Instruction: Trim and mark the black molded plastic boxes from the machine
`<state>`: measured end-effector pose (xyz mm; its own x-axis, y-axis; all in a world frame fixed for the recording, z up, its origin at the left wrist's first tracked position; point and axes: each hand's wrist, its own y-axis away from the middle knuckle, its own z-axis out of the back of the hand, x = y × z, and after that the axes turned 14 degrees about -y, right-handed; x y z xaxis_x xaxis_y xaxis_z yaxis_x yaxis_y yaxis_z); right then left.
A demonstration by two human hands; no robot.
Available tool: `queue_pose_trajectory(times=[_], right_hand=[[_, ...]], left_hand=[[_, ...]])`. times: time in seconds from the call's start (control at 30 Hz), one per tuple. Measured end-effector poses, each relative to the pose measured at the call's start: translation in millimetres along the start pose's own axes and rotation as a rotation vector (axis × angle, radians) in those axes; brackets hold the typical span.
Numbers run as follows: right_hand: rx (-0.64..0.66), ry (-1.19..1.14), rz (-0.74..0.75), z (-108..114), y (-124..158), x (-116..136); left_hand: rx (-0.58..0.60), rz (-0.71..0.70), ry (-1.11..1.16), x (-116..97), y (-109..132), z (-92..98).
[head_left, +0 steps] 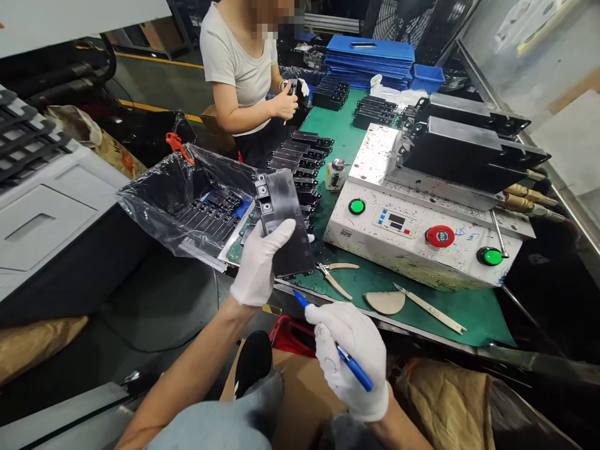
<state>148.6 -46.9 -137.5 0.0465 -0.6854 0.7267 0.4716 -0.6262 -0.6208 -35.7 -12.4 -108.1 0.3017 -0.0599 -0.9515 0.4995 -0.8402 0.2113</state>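
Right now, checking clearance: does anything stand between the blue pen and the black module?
Nothing visible does: the blue pen in the right hand points toward the black module in the left hand across a small open gap.

My left glove (257, 262) is showing plain white against the matte black module (287, 215) I am gripping, and my right glove (349, 356), just as white, is closing around a bright blue pen (357, 369). Below them, a green mat (469, 319) is spreading across the bench, while the white machine housing (375, 147) is carrying a scatter of black speckles. A green button (357, 207) and a red button (439, 236) are standing out on its front. Farther off, blue trays (370, 53) are stacking up in deep blue, a co-worker's T-shirt (239, 69) is showing off-white, and an orange-red clip (177, 145) is catching my eye on a clear plastic bag (154, 194).
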Motion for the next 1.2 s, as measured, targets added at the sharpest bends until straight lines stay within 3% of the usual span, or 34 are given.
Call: queue_pose_trajectory(times=[0.13, 0.23, 0.47, 0.73, 1.03, 1.2], right_hand=[[-0.271, -0.152, -0.166, -2.5, 1.2, 9.5], [-0.369, -0.323, -0.303, -10.3, -0.7, 11.7], [-0.287, -0.413, -0.319, -25.2, -10.6, 11.5], [-0.241, -0.427, -0.31, -20.4, -12.2, 12.7], [-0.188, -0.444, -0.164, -26.2, -23.0, 18.6], [-0.149, -0.45, -0.178, -19.5, -20.0, 23.8]], left_hand=[[0.037, 0.091, 0.125, 1.6, -7.1, 6.9], [0.102, 0.046, 0.11, 9.2, -11.8, 11.4], [0.035, -0.07, -0.142, 24.3, -10.8, 9.3], [0.019, -0.08, -0.131, 31.8, -8.9, 17.3], [-0.042, -0.047, -0.381, 18.2, 0.2, -21.1], [0.038, -0.113, -0.406, 27.0, -3.4, 2.1]])
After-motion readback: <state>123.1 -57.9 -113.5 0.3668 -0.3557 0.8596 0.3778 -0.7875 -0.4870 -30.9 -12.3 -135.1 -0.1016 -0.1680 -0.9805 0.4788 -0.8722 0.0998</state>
